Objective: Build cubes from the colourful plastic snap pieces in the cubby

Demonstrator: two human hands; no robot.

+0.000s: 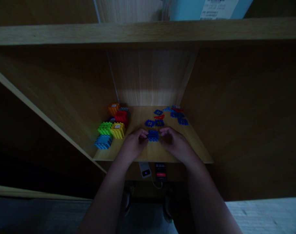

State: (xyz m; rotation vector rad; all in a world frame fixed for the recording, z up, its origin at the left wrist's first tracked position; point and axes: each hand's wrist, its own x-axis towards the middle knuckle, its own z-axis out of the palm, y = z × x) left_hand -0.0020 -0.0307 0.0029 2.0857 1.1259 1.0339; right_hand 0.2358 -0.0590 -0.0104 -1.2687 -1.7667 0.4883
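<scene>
Head view shows a blue block (153, 136) between the two hands: the left hand (134, 145) pinches its left side, while the right hand (176, 145) curls at its right, though dim light hides whether those fingertips grip it. Just beyond the hands lie two flat blue pieces (150, 123) and a red piece (159, 117). Left of the left hand sit a yellow block (118, 130) and a green block (105, 128).
</scene>
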